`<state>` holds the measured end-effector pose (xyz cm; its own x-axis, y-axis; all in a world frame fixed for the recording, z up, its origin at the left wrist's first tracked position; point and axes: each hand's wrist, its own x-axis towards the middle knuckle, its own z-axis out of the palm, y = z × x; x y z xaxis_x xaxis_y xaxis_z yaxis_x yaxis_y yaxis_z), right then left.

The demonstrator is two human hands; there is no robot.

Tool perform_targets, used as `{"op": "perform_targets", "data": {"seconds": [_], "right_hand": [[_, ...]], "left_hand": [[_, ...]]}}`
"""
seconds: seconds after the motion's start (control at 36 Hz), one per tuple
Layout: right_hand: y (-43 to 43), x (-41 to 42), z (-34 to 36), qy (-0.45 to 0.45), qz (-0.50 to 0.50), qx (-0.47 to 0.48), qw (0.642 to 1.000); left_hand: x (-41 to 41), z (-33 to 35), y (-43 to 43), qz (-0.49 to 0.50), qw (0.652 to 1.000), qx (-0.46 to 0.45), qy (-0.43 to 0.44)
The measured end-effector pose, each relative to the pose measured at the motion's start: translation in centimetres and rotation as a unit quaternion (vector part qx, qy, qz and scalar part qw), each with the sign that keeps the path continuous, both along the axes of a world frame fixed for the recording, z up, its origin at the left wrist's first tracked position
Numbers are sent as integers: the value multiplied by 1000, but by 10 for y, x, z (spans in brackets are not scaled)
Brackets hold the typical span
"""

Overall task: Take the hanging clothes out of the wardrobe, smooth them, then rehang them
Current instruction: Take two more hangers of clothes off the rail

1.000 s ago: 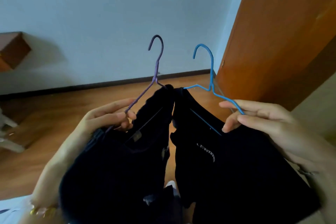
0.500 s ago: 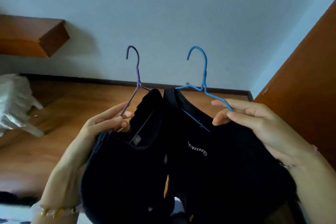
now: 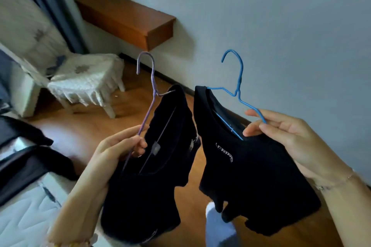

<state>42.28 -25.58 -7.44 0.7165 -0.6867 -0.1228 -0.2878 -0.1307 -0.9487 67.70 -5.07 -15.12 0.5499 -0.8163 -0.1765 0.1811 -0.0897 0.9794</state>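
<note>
Swinging away from the wardrobe, left hand (image 3: pixel 118 146) pinches the purple wire hanger (image 3: pixel 149 94), right hand (image 3: pixel 281 132) the blue wire hanger (image 3: pixel 237 90); each bunched black T-shirt could slip off.

Bare forearms, no sleeves; thin chain bracelet (image 3: pixel 339 182) on right wrist; gold beaded bracelet (image 3: pixel 71 244) on left wrist.

Pale wall (image 3: pixel 281 16) — wooden shelf (image 3: pixel 128 20), covered chair (image 3: pixel 80 78), wood floor (image 3: pixel 84 130).

Shelf (image 3: pixel 128 20) and chair (image 3: pixel 80 74) seemingly crowd left.
</note>
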Motion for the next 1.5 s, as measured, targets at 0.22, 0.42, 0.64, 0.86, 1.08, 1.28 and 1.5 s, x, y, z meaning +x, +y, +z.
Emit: {"op": "perform_targets", "data": {"seconds": [0.22, 0.42, 0.64, 0.86, 1.08, 1.28, 1.5], "right_hand": [[-87, 137, -26, 39, 184, -61, 980], [-97, 275, -31, 63, 397, -76, 912], [-32, 402, -25, 50, 628, -64, 774], [79, 481, -35, 11, 779, -86, 621], [215, 534, -26, -38, 829, -197, 522], [357, 566, -27, -70, 858, -239, 449], [528, 608, -46, -71, 889, -207, 401]], "left_hand": [[47, -24, -23, 232, 971, 57, 4], [59, -24, 10, 376, 913, 158, -28], [19, -10, 70, 566, 785, 249, 19], [-24, -16, 145, 680, 674, 282, 62], [-57, -47, 275, 624, 654, 424, 56], [-74, -67, 350, 682, 540, 484, 102], [-86, -65, 436, 756, 399, 499, 143]]}}
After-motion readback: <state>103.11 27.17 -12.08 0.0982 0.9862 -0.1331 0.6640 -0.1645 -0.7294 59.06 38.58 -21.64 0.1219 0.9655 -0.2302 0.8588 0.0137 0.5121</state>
